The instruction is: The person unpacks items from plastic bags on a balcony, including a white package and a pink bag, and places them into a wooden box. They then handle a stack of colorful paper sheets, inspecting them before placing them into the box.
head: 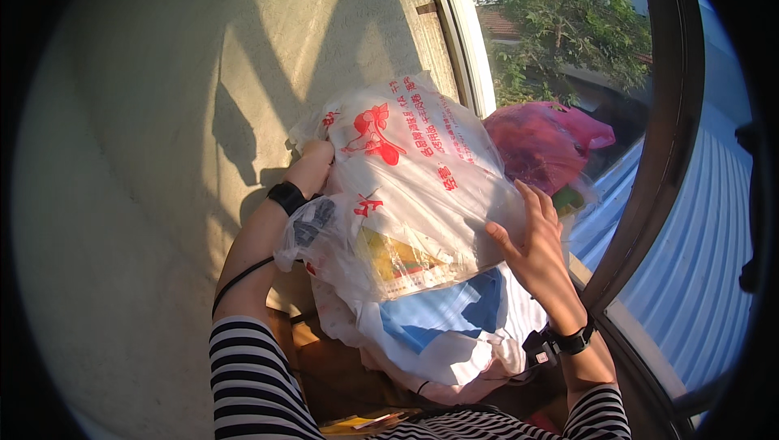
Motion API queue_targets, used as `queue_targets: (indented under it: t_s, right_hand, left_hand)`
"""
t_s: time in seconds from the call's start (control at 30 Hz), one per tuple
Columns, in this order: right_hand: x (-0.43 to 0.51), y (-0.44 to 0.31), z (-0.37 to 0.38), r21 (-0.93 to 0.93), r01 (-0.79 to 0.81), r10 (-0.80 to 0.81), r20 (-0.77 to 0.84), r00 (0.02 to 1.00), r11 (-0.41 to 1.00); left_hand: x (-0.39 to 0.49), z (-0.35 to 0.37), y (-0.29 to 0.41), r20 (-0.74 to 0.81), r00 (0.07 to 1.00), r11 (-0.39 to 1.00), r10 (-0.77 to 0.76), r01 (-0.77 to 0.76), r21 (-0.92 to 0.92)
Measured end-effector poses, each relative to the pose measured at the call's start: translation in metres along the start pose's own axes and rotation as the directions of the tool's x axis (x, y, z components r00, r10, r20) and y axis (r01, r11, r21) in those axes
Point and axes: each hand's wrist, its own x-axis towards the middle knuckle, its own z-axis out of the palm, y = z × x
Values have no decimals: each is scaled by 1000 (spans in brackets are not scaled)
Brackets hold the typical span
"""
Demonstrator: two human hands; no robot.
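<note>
A white plastic bag (420, 203) with red printing and a red figure lies in front of me, filled out and wide. Through its clear lower part shows a yellow printed item (395, 257). My left hand (313, 166) is at the bag's far left edge, its fingers mostly hidden, so its grip does not show. Spread fingers of my right hand (535, 245) rest against the bag's right side. Under the bag are folded blue fabric (444, 312) and white cloth or plastic (453, 358).
A pink plastic bag (541, 142) sits by the window at the right. The dark window frame (663, 136) curves close to my right arm. A rough plaster wall (140, 196) rises on the left. Below is a brown wooden surface (328, 373). Blue corrugated roofing (688, 245) lies outside.
</note>
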Motion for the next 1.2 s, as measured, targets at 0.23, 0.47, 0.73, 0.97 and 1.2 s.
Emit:
queue_targets:
  t_s: [0.23, 0.47, 0.73, 0.97, 1.2]
  right_hand:
    - [-19, 4, -9, -9, -11, 11, 20, 1000, 1000]
    - [-20, 8, -5, 105, -24, 19, 53, 998, 994]
    - [-26, 5, -20, 109, -7, -2, 81, 997, 994]
    - [-29, -22, -31, 200, 112, -118, 19, 993, 974]
    - [12, -24, -11, 893, -320, -60, 355, 933, 316]
  left_hand:
    - [-54, 40, 52, 201, 979, 950, -23, 84, -299]
    - [-122, 111, 101, 308, 950, 999, 45, -39, -28]
    - [-172, 148, 150, 353, 905, 936, 236, -114, -333]
    - [-239, 135, 231, 53, 657, 659, 752, -752, -22]
    - [-260, 119, 246, 30, 9, 0, 1000, -956, 294]
